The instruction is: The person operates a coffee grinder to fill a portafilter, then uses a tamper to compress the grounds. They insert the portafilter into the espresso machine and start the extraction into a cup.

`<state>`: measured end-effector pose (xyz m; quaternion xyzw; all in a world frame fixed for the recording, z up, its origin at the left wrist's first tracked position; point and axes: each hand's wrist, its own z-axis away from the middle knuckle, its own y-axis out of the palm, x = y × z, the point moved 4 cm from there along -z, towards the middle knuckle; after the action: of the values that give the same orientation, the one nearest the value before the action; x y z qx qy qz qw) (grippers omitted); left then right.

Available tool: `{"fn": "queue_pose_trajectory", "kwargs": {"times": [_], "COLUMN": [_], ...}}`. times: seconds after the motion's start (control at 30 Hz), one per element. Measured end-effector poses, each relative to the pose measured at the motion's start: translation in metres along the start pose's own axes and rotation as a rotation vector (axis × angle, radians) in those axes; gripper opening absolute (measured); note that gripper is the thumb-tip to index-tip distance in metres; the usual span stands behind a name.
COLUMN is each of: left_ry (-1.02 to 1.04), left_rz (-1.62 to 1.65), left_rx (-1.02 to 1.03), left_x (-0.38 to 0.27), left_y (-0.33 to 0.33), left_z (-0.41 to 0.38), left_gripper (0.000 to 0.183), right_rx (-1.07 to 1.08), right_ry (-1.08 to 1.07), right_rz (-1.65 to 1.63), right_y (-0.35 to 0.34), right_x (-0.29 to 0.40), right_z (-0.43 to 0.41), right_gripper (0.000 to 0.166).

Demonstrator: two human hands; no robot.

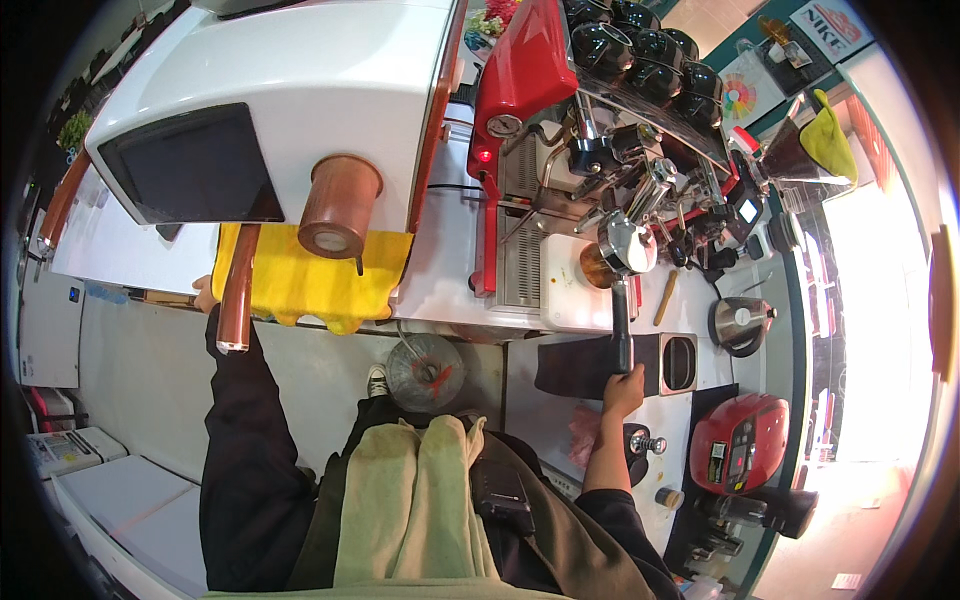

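Observation:
My right hand (624, 391) is closed round the black handle of a portafilter (622, 322), whose metal head is up at the espresso machine's group, above the white drip tray cover. My left hand (205, 293) is at the counter's edge, left of the yellow cloth (330, 285), partly hidden by a wood-coloured bar; whether it grips anything cannot be told. The red espresso machine (517, 67) stands in front of me. At its left is a large white machine (285, 67) with a dark screen and a copper-coloured cylinder (341, 202).
Black cups (652, 60) sit stacked on the espresso machine. A black knock box (592, 369), a steel kettle (739, 322), a red rice cooker (741, 442) and a tamper (646, 444) stand on the right. A clear round container (426, 371) is below the counter's edge.

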<state>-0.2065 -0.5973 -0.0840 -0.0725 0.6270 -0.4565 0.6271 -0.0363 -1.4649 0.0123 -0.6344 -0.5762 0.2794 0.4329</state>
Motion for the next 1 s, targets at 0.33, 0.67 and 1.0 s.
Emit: {"fn": "queue_pose_trajectory", "kwargs": {"times": [0.33, 0.67, 1.0], "left_ry": [0.017, -0.013, 0.007], "left_rz": [-0.015, -0.021, -0.029], "left_rx": [0.098, 0.119, 0.177], "left_x": [-0.011, -0.022, -0.012], "left_y": [-0.057, -0.107, -0.090], "left_z": [0.036, 0.066, 0.050], "left_gripper": [0.050, 0.053, 0.052], "right_rx": [0.011, -0.003, -0.039], "right_ry": [0.094, 0.118, 0.085], "right_rz": [-0.085, -0.074, -0.099], "right_y": [0.005, 0.004, 0.003], "right_x": [-0.008, -0.008, -0.005], "right_z": [0.000, -0.002, -0.001], "right_gripper": [0.017, 0.011, 0.020]}}
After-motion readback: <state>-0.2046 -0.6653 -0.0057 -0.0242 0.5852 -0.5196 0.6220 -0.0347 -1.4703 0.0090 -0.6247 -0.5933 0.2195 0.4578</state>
